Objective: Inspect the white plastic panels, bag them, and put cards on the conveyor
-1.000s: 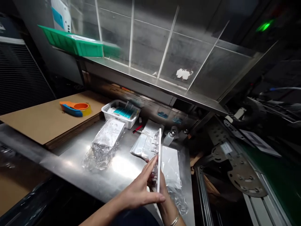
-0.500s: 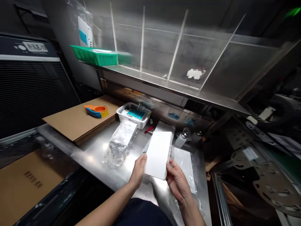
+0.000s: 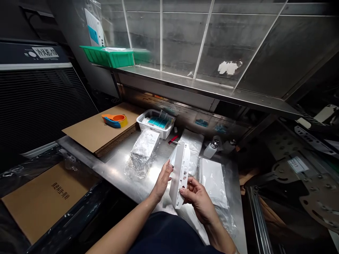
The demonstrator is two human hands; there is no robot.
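Left hand (image 3: 162, 179) and right hand (image 3: 197, 196) raised together (fingers curled).

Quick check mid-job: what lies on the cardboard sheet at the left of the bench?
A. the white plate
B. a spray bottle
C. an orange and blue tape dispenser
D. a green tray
C: the orange and blue tape dispenser rests on the cardboard sheet, beside the white bin.

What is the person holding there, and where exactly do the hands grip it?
A flat white plastic panel, held on edge over the steel bench. The left hand steadies its left face; the right hand pinches its lower right edge with the fingers.
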